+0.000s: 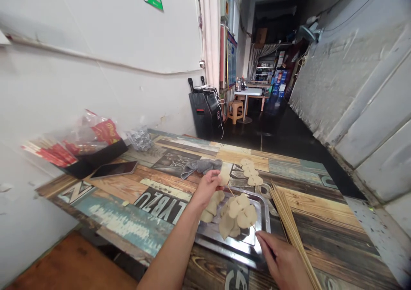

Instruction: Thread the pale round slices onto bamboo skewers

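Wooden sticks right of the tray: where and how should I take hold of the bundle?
Likely best: grip the bundle of sticks across its far half, from above on the right. It is long and narrow, and the tray and right hand crowd its left side.

My one view comes from my own head, above and behind my left hand (210, 185) and right hand (282, 255), facing forward and tilted down at them. It sits near enough that my left forearm (175, 238) runs up from its bottom edge. Its wide sweep takes in the table (314, 226) around my grip, the white wall (96, 80) off to its left, the rough wall (356, 67) to its right and the dark floor (272, 125) well beyond.
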{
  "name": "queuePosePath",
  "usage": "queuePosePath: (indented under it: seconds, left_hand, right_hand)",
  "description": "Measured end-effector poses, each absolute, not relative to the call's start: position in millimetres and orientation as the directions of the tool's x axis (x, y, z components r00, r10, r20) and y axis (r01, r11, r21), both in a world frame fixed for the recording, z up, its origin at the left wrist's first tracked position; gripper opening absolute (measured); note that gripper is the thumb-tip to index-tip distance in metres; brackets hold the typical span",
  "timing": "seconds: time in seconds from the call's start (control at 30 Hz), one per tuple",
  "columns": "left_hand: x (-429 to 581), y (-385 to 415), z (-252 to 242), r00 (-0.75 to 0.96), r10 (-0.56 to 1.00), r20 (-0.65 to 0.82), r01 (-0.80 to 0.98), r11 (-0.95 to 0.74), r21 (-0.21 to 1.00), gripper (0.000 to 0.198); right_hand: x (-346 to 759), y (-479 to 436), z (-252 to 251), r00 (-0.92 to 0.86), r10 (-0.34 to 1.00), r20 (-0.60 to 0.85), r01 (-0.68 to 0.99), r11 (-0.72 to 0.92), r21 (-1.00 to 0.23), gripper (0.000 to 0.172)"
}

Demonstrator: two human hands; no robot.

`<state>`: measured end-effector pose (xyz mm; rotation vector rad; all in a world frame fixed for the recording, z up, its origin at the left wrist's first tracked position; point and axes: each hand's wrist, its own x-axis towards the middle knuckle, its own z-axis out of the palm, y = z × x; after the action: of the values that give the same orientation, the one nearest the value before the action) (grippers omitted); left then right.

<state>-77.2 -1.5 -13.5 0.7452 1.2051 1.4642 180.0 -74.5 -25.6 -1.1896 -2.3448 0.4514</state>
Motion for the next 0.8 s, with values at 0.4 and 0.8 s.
queuePosePath:
  seconds: [0.4, 0.8]
  left_hand:
    - [-76.9, -2.2, -9.1, -0.351, 0.930, -0.112, -0.256, 0.020, 0.967, 0.046]
    - [-72.3, -4.9, -8.0, -0.398, 0.917, -0.042, -0.165, -0.027, 0.986, 0.042]
  right_hand:
    - [174.7, -76.0, -22.8, -0.504, 0.818, 0.278, 0.655, 0.572, -0.494, 0.038]
    - [175.3, -77.0, -23.1, -0.499, 0.836, 0.229, 0.666, 0.538, -0.517, 0.038]
